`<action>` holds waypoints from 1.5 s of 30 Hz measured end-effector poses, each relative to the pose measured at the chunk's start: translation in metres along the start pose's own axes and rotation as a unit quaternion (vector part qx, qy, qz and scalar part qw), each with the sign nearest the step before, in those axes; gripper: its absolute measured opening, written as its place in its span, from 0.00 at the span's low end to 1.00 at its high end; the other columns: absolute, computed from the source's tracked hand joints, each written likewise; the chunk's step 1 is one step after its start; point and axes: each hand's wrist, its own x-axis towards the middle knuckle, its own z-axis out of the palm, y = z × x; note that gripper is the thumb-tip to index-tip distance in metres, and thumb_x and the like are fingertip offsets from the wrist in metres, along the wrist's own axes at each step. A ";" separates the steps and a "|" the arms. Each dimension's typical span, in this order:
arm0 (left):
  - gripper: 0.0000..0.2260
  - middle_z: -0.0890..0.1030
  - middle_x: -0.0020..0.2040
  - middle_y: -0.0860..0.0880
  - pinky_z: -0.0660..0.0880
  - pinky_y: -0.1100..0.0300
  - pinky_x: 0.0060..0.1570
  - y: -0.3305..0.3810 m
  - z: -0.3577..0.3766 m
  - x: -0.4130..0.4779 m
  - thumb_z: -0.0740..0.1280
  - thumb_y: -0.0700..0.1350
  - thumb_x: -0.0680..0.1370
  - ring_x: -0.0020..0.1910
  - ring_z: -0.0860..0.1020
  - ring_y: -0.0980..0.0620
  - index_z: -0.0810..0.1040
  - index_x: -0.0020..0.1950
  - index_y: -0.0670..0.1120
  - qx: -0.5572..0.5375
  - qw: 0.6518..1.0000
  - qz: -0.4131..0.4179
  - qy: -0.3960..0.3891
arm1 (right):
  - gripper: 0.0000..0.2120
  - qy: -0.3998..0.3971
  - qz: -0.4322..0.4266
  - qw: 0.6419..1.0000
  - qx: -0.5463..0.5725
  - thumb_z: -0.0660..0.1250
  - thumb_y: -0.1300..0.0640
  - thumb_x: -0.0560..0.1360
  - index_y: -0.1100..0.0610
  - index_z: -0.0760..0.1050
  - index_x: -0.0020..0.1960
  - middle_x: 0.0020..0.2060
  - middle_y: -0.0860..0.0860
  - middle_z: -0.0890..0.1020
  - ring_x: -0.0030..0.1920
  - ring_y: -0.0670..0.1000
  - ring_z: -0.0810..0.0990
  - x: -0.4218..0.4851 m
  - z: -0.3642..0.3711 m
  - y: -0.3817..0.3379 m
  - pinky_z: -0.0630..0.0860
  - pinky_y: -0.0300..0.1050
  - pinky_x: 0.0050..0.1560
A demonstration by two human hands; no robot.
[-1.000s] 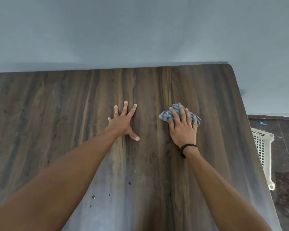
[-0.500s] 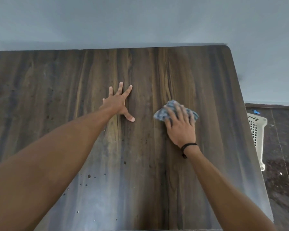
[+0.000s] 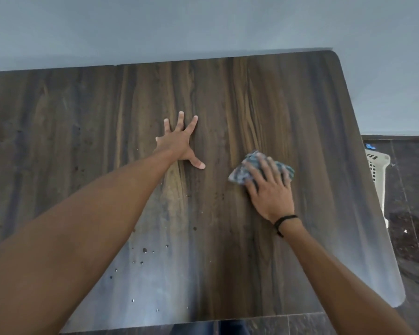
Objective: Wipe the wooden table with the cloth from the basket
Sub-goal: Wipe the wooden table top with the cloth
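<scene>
- Left hand (image 3: pixel 179 143): flat on the wooden table (image 3: pixel 300 105), palm down, fingers straight and fanned apart, thumb stuck out to the right. It holds nothing. The arm reaches in from the lower left.
- Right hand (image 3: pixel 269 189): laid on top of the cloth (image 3: pixel 240 174), palm down, fingers stretched out and slightly spread, pressing it onto the wood. No curl round the fabric that I can make out. The fingertips are a little blurred.
- Cloth: blue-grey mottled rag, bunched into a small pad and lying on the tabletop right of centre. Its left and far edges stick out past the fingers; the rest is hidden under the hand.
- The hands are well apart, with bare wood between the left thumb and the cloth.
- Black wristband (image 3: pixel 284 218) on the right wrist.
- Water droplets (image 3: pixel 144 250): a scatter of small beads on the near part of the table, by the left forearm, well apart from the cloth.
- Dark specks dot the grain near the middle and left of the table.
- Basket (image 3: pixel 379 170): pale slotted plastic, on the dark floor (image 3: pixel 411 213) just beyond the table's right edge and partly hidden by it.
- A small blue item (image 3: pixel 370 146) lies on the floor behind the basket, too small to identify.
- Grey wall (image 3: pixel 203 25) runs along the table's far edge.
</scene>
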 end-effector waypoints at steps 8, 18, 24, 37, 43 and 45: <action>0.66 0.33 0.81 0.53 0.51 0.29 0.73 -0.003 0.023 -0.021 0.80 0.68 0.58 0.79 0.38 0.33 0.37 0.81 0.59 -0.068 0.996 0.027 0.044 | 0.24 -0.029 -0.014 0.999 -0.006 0.51 0.40 0.83 0.38 0.58 0.79 0.81 0.47 0.58 0.80 0.53 0.56 -0.027 -0.009 0.011 0.48 0.58 0.78; 0.71 0.14 0.68 0.53 0.43 0.25 0.69 -0.003 0.118 -0.135 0.80 0.68 0.57 0.72 0.23 0.35 0.24 0.75 0.59 0.034 0.997 0.032 -0.063 | 0.24 -0.028 0.167 0.985 0.039 0.52 0.42 0.83 0.39 0.59 0.79 0.81 0.47 0.56 0.81 0.53 0.52 -0.067 -0.007 -0.022 0.46 0.60 0.79; 0.70 0.15 0.68 0.52 0.50 0.25 0.70 0.009 0.139 -0.157 0.83 0.59 0.61 0.74 0.26 0.33 0.23 0.74 0.59 0.013 0.996 0.001 -0.085 | 0.24 -0.050 -0.034 0.998 -0.005 0.47 0.40 0.83 0.38 0.57 0.80 0.81 0.48 0.59 0.81 0.52 0.54 -0.098 -0.007 -0.014 0.46 0.57 0.79; 0.70 0.19 0.73 0.53 0.51 0.24 0.69 0.013 0.131 -0.165 0.84 0.55 0.60 0.75 0.28 0.34 0.27 0.77 0.60 0.005 0.996 -0.003 -0.083 | 0.25 -0.086 -0.007 0.996 0.005 0.47 0.41 0.84 0.39 0.56 0.80 0.82 0.48 0.54 0.82 0.53 0.48 -0.147 -0.009 -0.033 0.37 0.57 0.78; 0.70 0.20 0.74 0.53 0.51 0.24 0.69 0.015 0.129 -0.170 0.85 0.54 0.60 0.76 0.29 0.34 0.28 0.78 0.61 0.002 0.997 -0.007 -0.083 | 0.24 -0.053 0.113 0.991 0.040 0.51 0.42 0.84 0.40 0.58 0.80 0.81 0.49 0.57 0.81 0.54 0.52 -0.150 -0.014 -0.019 0.41 0.58 0.78; 0.70 0.21 0.74 0.54 0.52 0.24 0.69 0.013 0.130 -0.169 0.85 0.55 0.59 0.76 0.29 0.34 0.29 0.78 0.61 0.002 0.997 -0.003 -0.080 | 0.24 -0.063 0.005 0.998 0.018 0.51 0.42 0.84 0.40 0.58 0.80 0.81 0.50 0.57 0.81 0.56 0.53 -0.174 -0.004 -0.038 0.43 0.60 0.78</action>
